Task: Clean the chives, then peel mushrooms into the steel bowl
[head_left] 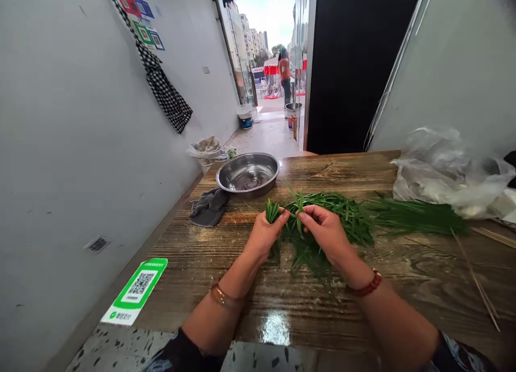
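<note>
My left hand (263, 235) is closed round a small bundle of green chives (271, 210), whose tips stick up above the fingers. Close beside it, my right hand (325, 231) pinches a few chive blades (300, 213) between thumb and fingers. A loose heap of chives (357, 221) lies on the table behind and under the right hand. Farther right is a straighter bunch of chives (419, 216). The lower part of the held bundle is hidden by my left hand.
On the wooden table (193, 291) are a steel basin (269, 188), a dark cloth (209, 206), plastic bags (451, 173), thin sticks (478, 286) and a green QR card (139, 291). Buckets (245, 116) stand by the doorway; a person (284, 73) is outside.
</note>
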Demonstrator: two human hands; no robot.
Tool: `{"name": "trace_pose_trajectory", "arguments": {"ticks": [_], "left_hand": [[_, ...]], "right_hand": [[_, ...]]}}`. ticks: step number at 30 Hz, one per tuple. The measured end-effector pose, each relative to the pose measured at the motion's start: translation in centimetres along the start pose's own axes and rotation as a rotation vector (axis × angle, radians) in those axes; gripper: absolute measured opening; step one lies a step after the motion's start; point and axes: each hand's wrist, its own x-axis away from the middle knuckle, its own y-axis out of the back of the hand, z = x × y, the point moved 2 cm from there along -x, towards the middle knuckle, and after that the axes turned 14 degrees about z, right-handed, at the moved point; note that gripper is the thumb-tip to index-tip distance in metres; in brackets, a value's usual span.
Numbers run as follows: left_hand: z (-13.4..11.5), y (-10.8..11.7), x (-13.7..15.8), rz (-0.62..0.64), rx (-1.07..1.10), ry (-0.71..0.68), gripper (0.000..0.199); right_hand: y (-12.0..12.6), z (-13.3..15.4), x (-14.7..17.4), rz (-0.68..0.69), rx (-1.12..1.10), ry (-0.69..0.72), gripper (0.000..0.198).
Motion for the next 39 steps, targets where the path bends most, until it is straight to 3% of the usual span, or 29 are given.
{"name": "trace_pose_trajectory", "arguments": {"ticks": [5, 12, 16, 21, 26, 32, 36, 39], "left_hand": [[0.1, -0.4, 0.1, 0.04, -0.004, 0.01, 0.042], [-0.5, -0.6, 0.5, 0.065, 0.003, -0.019, 0.04], [-0.5, -0.5, 0.5, 0.066, 0.01, -0.012, 0.041], [-0.7, -0.8, 0.6, 0.125, -0.001, 0.025, 0.041], [-0.6, -1.0, 0.8, 0.199, -0.002, 0.013, 0.039], [-0.2, -0.6, 0.5, 0.196, 0.125, 0.036, 0.034], [-0.6, 0.2, 0.3, 0.202, 0.323, 0.072, 0.03], [-1.1, 0.8, 0.3, 0.182, 0.419, 0.06, 0.028]], "right_hand": [[0.6, 0.4, -0.1, -0.043, -0.298, -0.061, 0.031], [0.1, 0.0, 0.0, -0.005, -0.329, -0.097, 0.031], [0.3, 0.1, 0.1, -0.05, -0.511, -0.122, 0.031], [1.3, 1.2, 0.1, -0.086, -0.658, -0.025, 0.028], [2.0, 2.6, 0.4, -0.013, -0.75, 0.085, 0.02], [1.4, 3.8, 1.1, 0.167, -0.645, 0.155, 0.011], [0.0, 3.2, 1.5, 0.369, -0.395, 0.075, 0.011], [-0.7, 2.3, 1.5, 0.427, -0.3, 0.036, 0.013]]}}
